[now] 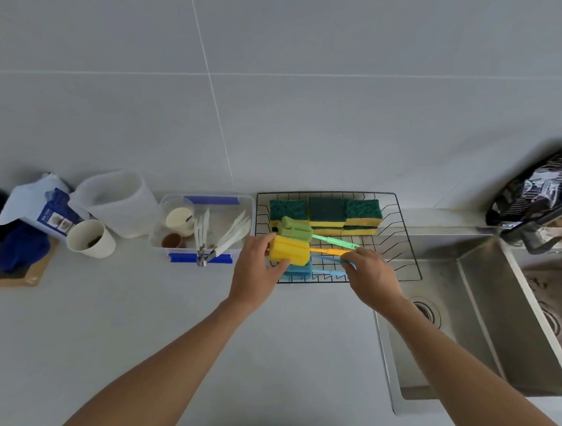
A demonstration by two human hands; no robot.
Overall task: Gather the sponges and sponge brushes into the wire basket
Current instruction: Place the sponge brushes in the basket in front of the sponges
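**Inspector:** On the white counter (pixel 148 319), against the tiled wall, the wire basket (pixel 403 238) stood with its right part reaching over the steel sink (pixel 476 316). Along its far side you had the green-and-yellow sponges (pixel 326 216) stacked in a row of three piles.

**Operator:** And the brushes?

**Inspector:** Four lay in the basket's left half, heads to the left, handles to the right. The green sponge brush (pixel 295 229) sat farthest back, the yellow sponge brush (pixel 290 252) in front of it, and two blue sponge brushes (pixel 298 269) nearest you, one partly hidden beneath the yellow head.

**Operator:** My hands?

**Inspector:** Your left hand (pixel 255 270) was closed around the yellow head, thumb below and fingers over its left end. Your right hand (pixel 370 275) was curled over the handle ends; it seemed to pinch a blue handle, though the fingers covered the contact.

**Operator:** Anything beside the basket?

**Inspector:** A clear plastic tub (pixel 205 227) with blue clips stood just to its left, and a white paper cup (pixel 90 239) farther left.
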